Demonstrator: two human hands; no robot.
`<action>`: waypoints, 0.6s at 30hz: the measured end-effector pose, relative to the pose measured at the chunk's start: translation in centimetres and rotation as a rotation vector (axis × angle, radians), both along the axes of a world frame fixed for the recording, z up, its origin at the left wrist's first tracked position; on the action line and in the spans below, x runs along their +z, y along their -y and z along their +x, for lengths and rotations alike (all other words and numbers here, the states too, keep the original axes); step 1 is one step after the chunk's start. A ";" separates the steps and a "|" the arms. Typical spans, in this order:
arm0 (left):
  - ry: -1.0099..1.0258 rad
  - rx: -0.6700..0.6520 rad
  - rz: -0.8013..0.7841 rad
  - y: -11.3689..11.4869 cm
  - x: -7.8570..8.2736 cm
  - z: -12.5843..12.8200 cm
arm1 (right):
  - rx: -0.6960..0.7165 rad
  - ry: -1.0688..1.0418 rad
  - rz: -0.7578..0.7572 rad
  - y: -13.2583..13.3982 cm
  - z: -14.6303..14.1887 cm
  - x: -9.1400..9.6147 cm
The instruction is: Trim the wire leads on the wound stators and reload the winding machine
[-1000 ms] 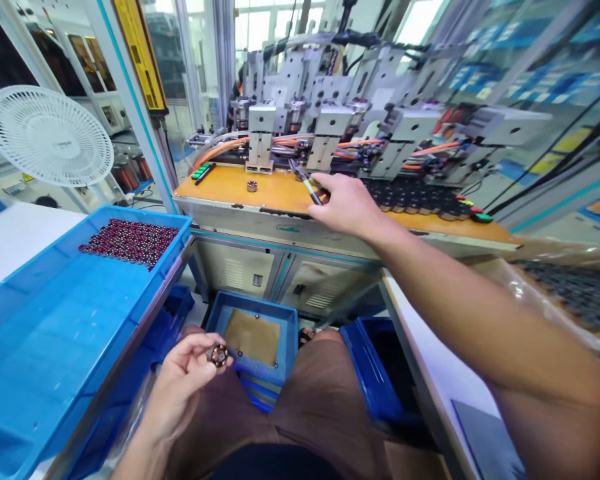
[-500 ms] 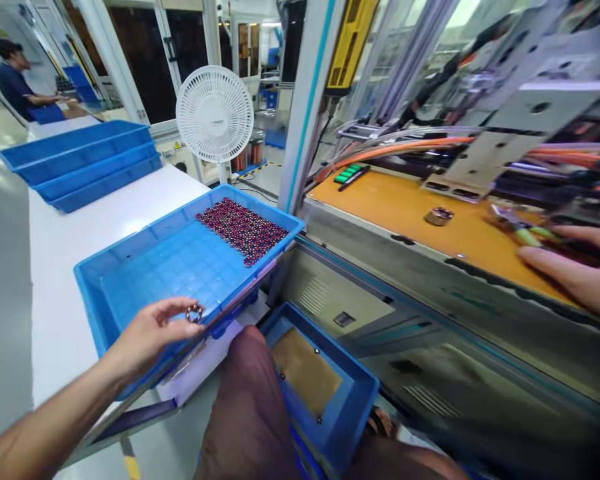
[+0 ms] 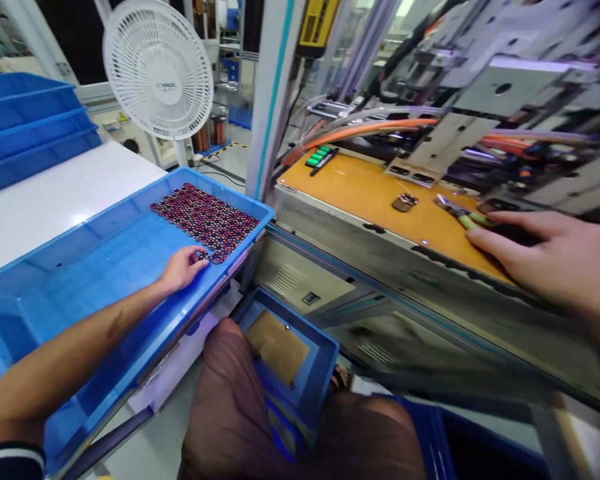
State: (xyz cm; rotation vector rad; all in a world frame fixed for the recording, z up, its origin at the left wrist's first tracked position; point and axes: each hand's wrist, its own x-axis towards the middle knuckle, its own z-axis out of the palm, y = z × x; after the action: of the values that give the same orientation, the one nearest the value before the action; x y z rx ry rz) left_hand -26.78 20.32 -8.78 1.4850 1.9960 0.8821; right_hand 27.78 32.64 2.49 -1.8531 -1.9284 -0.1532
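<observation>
Head view: left hand (image 3: 181, 269) pinches a ring (image 3: 203, 256) in the blue tray (image 3: 95, 257), beside the packed rings (image 3: 205, 217); hold it level, disturbing none. Right hand (image 3: 540, 250) grips pliers (image 3: 464, 219) over the desk (image 3: 330, 188).

At nine o'clock in view, a small dark ring (image 3: 203, 255) is just beside packed red-flecked rings (image 3: 207, 217), and at three o'clock green-handled pliers (image 3: 460, 213) point their metal nose toward ten.

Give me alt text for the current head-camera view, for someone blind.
A person's left hand holds a small ring-shaped part beside rows of red-and-dark parts in a blue tray. The right hand is at the green handles of pliers by an orange worktop; a white fan stands behind the tray.
</observation>
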 end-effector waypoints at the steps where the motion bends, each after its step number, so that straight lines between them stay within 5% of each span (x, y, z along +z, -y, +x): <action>1: -0.018 -0.019 0.012 -0.2 -0.1 0.0 | -0.041 -0.019 -0.024 0.7 -1.2 0.9; 5: -0.074 -0.053 0.052 -0.9 -0.4 0.3 | -0.119 -0.047 -0.079 2.0 -4.0 3.0; 11: -0.139 -0.043 0.081 -1.4 0.0 0.9 | -0.060 -0.028 -0.087 2.4 -4.2 3.5; 18: -0.225 -0.066 0.094 -1.6 2.8 1.7 | 0.026 -0.033 -0.028 1.8 -4.0 4.2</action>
State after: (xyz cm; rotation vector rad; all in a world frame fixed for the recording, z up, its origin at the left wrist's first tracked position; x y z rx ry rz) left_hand -25.08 21.87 -6.02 1.7614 2.0726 0.8229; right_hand 23.74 30.80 6.68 -1.8363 -1.9409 -0.0877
